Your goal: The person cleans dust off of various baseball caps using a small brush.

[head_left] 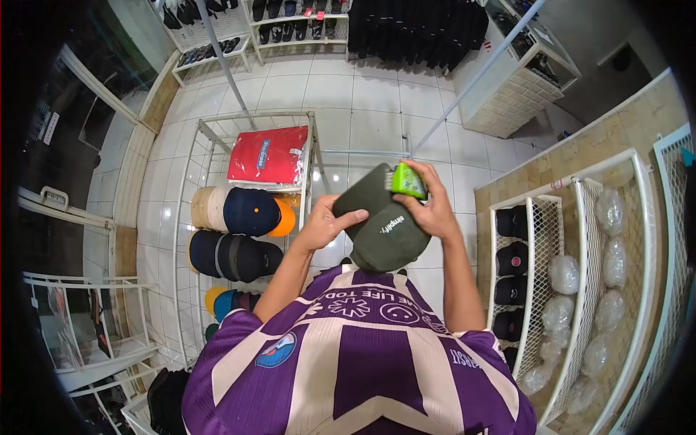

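Note:
A dark olive baseball cap with white lettering on its front is held before my chest, its brim pointing away from me. My left hand grips the left edge of the brim, thumb on top. In my right hand is a bright green brush with pale bristles. The bristles face left and lie at the right side of the brim, close to or touching it. Part of the brush is covered by my fingers.
Left of me, a white wire rack bears stacked caps and a red packaged garment. On the right, white mesh shelves hold dark caps and plastic-wrapped bundles. Black clothes hang at the back beside a shoe shelf.

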{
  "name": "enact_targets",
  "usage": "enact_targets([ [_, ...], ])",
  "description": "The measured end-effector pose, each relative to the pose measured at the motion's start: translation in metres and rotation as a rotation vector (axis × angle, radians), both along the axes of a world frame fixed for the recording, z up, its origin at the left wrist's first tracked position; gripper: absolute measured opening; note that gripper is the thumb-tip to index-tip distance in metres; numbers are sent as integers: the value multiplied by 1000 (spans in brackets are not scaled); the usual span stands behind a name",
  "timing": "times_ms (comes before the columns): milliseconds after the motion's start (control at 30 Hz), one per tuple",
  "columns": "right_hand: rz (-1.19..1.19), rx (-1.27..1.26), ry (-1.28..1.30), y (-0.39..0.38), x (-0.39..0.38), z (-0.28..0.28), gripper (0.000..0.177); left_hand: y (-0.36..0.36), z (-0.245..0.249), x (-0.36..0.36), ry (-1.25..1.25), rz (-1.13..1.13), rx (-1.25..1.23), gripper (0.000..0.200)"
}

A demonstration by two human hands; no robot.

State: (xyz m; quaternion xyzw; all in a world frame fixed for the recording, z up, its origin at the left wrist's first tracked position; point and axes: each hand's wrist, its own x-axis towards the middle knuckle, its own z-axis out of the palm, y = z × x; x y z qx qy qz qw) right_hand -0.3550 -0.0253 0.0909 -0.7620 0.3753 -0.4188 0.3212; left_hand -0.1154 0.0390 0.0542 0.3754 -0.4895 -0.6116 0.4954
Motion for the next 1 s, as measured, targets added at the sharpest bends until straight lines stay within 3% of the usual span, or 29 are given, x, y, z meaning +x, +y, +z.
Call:
enact_targets([
  [33,-17,116,70,-3,-12,-4,59,2,-3,1,1,-2,3,20],
  [100,-42,89,175,-4,-26,-8,58,1,-9,5,-38,8,-14,21],
  [233,135,-2,79,20,4,25,58,0,-15,-2,-78,0,55,20],
  [300,98,104,-39,10,-3,11,58,-1,-10,-2,46,25,6,20],
  [367,8,193,18,-3,-24,-9,58,2,1,5,23,0,16,21],
  [467,-4,105,101,-2,-27,7,60,3,17,5,-44,-6,-13,19],
  [567,107,8,-16,12,0,31,60,1,10,-2,25,-28,-8,24],
  [633,48,191,-173,8,-11,6,59,13,-1,0,91,-23,-4,23],
  [700,13,206,-94,2,-22,-1,59,15,1,6,26,-50,22,22],
  [767,-71,35,42,5,-27,9,58,11,3,3,-1,-34,-27,21],
  [833,37,-12,-42,16,-6,32,59,11,2,-4,-62,-35,35,20],
  [967,-83,139,56,-14,-11,-5,59,3,-5,3,-29,-69,14,21],
  [1000,-131,37,124,-15,-13,2,59,5,-1,3,-67,-56,-13,21],
])
